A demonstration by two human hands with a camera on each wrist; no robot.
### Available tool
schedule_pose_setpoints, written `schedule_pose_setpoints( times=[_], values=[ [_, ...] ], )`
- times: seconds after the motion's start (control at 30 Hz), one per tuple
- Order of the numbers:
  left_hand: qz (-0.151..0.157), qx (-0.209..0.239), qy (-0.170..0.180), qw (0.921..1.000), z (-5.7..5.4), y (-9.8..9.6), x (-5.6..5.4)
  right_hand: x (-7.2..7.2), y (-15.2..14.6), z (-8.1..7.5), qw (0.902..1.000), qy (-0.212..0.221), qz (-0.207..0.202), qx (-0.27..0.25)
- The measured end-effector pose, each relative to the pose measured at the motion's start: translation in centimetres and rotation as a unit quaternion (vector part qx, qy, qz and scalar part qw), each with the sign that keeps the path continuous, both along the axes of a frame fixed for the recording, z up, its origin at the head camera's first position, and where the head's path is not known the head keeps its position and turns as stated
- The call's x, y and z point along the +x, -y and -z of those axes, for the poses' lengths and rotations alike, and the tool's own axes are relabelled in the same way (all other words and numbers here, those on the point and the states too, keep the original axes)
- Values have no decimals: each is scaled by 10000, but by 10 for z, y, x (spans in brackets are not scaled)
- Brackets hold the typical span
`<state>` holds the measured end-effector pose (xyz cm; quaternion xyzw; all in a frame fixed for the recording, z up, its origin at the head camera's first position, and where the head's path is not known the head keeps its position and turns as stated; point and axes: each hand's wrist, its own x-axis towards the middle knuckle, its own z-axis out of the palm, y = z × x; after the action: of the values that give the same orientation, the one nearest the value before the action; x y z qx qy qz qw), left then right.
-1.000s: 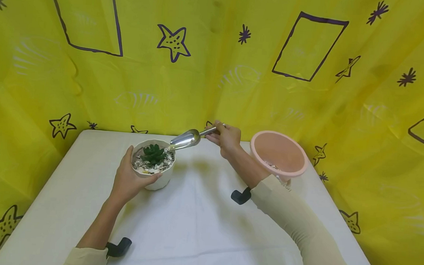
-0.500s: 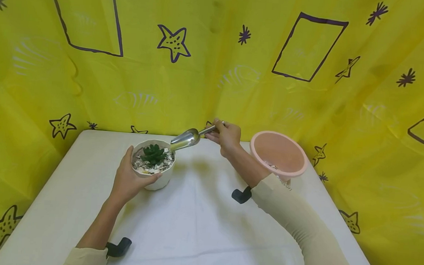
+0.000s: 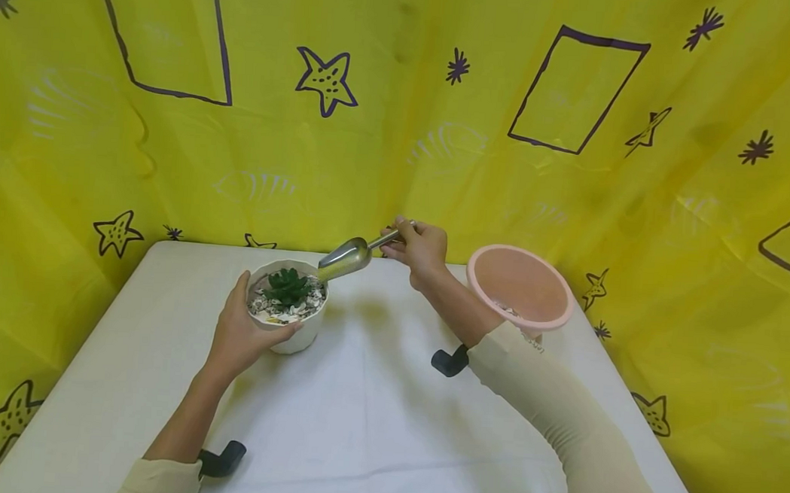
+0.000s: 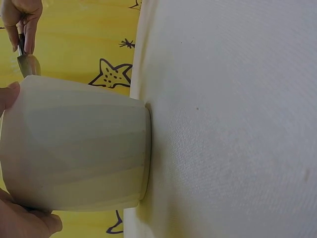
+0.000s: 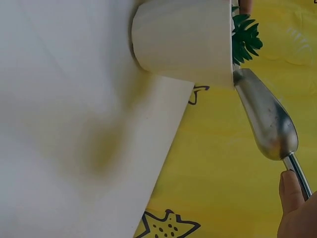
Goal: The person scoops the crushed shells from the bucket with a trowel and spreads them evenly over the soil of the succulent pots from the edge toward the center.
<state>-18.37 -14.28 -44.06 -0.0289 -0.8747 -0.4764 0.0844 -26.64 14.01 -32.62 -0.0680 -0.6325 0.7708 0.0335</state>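
Note:
A white flower pot [image 3: 297,337] stands on the table with a green succulent [image 3: 287,287] and pale pebbles [image 3: 274,314] inside. My left hand [image 3: 240,331] grips the pot from the left, thumb at the near side and fingers round the far side. In my right hand [image 3: 422,254] is the handle of a metal scoop [image 3: 345,259]. The scoop tilts downward, its lip at the pot's right rim. In the right wrist view the scoop's tip [image 5: 242,75] meets the rim beside the succulent. Whether pebbles are left in the scoop cannot be seen.
A pink basin [image 3: 522,284] with some pebbles at its bottom stands at the right, behind my right forearm. The table [image 3: 357,425] has a white cover. A yellow patterned curtain [image 3: 389,125] hangs close behind the table's far edge.
My right hand has lifted the scoop's handle end slightly, so the scoop slopes more steeply. Pale bits seen at its lip one second ago no longer show there. The left hand and pot stay put.

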Motion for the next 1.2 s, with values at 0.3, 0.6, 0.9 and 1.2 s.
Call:
schedule_pose_setpoints(
  times=[0.3,0.6,0.9,1.2],
  values=[
    [-1,-18,20,10000,-1,-1,1,-1,0,0,10000,48,23,-30],
    [-22,-41,49,10000,-1,-1,2,0,-4,1,9999,58,-13,-110],
    [-79,130,27,9999,1,-1,3,0,-12,-2,9998,13,-66,-202],
    [-169,138,-200,9996,4,-5,6,7,-34,-10,9979,86,196,-608]
  ],
)
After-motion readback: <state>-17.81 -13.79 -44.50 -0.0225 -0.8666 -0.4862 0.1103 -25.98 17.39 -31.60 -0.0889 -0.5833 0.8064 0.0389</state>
